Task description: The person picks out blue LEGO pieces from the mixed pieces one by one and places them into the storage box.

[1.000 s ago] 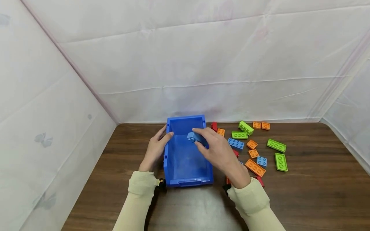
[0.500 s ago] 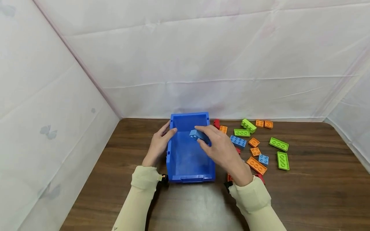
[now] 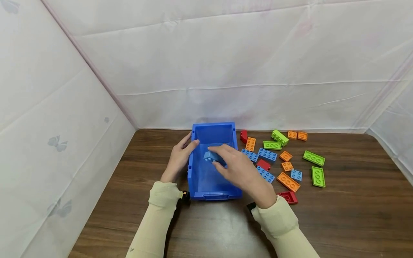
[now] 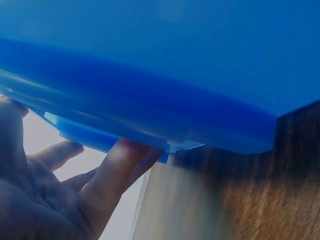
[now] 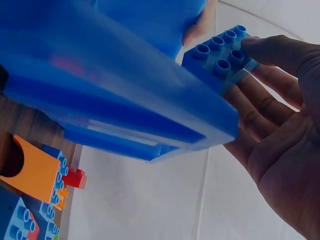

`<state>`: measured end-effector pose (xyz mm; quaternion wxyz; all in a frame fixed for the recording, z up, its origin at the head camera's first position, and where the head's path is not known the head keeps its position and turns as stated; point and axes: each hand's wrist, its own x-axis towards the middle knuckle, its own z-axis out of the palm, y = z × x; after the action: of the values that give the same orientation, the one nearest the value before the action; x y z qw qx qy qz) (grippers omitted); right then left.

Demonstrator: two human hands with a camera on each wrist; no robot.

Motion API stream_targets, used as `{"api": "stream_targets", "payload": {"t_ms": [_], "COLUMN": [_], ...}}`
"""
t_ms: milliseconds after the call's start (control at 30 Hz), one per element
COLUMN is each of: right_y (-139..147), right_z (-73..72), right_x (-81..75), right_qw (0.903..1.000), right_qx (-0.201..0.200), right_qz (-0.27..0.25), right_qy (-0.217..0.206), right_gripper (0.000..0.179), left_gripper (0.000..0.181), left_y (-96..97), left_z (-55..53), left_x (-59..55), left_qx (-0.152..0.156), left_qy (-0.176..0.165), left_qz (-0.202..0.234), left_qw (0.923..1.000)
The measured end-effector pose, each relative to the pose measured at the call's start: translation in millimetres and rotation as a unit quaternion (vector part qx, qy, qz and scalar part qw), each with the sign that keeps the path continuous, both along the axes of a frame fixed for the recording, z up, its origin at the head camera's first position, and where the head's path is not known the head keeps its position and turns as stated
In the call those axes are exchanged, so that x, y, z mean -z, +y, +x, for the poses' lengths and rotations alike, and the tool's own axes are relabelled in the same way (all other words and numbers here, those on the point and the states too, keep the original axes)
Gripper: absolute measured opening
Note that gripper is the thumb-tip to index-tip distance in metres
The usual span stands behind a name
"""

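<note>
My right hand [image 3: 240,168] pinches a light blue building brick [image 3: 211,157] between thumb and fingers, over the inside of a blue plastic bin [image 3: 214,196]. In the right wrist view, the brick [image 5: 220,55] shows its round studs, with the thumb on its studded side and the fingers behind it. At the bin's left wall, my left hand [image 3: 179,157] grips the edge, thumb over the rim and fingers along the outside. The left wrist view has the bin's wall [image 4: 140,100] filling the upper part, with the fingers at its rim.
Right of the bin, loose bricks lie on the brown wooden table [image 3: 355,211]: several blue bricks [image 3: 267,154], orange pieces [image 3: 288,182], green pieces [image 3: 318,176] and red ones [image 3: 288,197]. An orange arch-shaped piece [image 5: 37,172] shows beside the bin. White cloth walls [image 3: 206,64] stand behind.
My right hand has moved left and nearer over the bin with the brick, uncovering more blue and red bricks. The left hand keeps its hold. The head view has shifted slightly.
</note>
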<state>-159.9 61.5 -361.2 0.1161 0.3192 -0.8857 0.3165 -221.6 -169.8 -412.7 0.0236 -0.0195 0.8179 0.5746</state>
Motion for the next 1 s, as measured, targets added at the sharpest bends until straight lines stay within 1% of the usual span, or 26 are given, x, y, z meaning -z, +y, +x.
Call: {"api": "stream_targets", "payload": {"t_ms": [133, 233, 300, 533, 667, 800, 1000], "right_y": [-5.5, -10.8, -13.5, -17.8, -20.4, -21.4, -24.1], "right_z": [1.8, 2.9, 3.8, 2.9, 2.2, 2.5, 5.2], "right_x": [2.1, 4.6, 6.4, 11.9, 15.0, 16.7, 18.0], "right_qw": [0.9994, 0.9985, 0.9978, 0.9942, 0.9914, 0.9908, 0.9895], "right_qx": [-0.008, -0.019, -0.024, -0.028, -0.044, -0.055, -0.065], "right_qz": [0.017, 0.021, 0.024, 0.053, 0.077, 0.084, 0.097], "right_qy": [-0.030, -0.046, -0.056, -0.090, -0.097, -0.091, -0.084], "right_gripper": [0.048, 0.053, 0.054, 0.046, 0.042, 0.041, 0.040], "left_gripper": [0.073, 0.073, 0.073, 0.073, 0.071, 0.071, 0.072], "left_y": [-2.4, -5.0, -6.0, -1.8, -0.8, -0.5, -0.9], "left_z": [0.5, 1.2, 1.0, -2.5, -2.6, -2.8, -2.1], "left_x": [0.8, 1.9, 2.6, 2.7, 2.2, 2.7, 2.6], "left_qx": [-0.005, -0.014, -0.013, -0.005, -0.004, -0.002, -0.006], "left_qy": [-0.004, -0.005, -0.004, -0.007, -0.009, -0.006, -0.005], "left_qz": [0.002, 0.003, 0.003, 0.010, 0.018, 0.024, 0.018], "left_qw": [1.0000, 0.9999, 0.9999, 0.9999, 0.9998, 0.9997, 0.9998]}}
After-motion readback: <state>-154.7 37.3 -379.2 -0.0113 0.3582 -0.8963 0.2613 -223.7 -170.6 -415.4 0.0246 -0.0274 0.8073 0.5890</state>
